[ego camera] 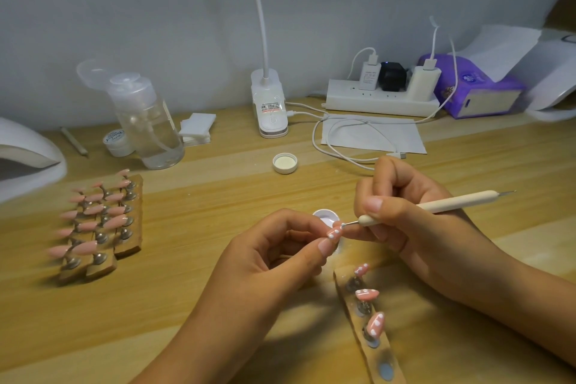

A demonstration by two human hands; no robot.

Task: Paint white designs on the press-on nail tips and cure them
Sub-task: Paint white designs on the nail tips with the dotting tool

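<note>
My left hand (280, 256) pinches a pink nail tip (334, 233) that carries white dots. My right hand (402, 212) grips a cream dotting pen (436, 204), and its metal point touches the upper end of that tip. Just behind the tip sits a small open pot of white paint (324, 217). Below my hands a wooden strip (367, 330) holds three pink tips with white dots on metal stands. At the left, wooden strips (99, 224) carry several plain pink tips. A white curing lamp (28, 150) stands at the far left edge.
A clear pump bottle (149, 125), a small jar (116, 140) and cotton pads (197, 128) stand at the back left. A clip lamp (270, 106), a loose white cap (285, 163), a power strip (383, 97) with cables, paper and a purple tissue pack (477, 87) line the back.
</note>
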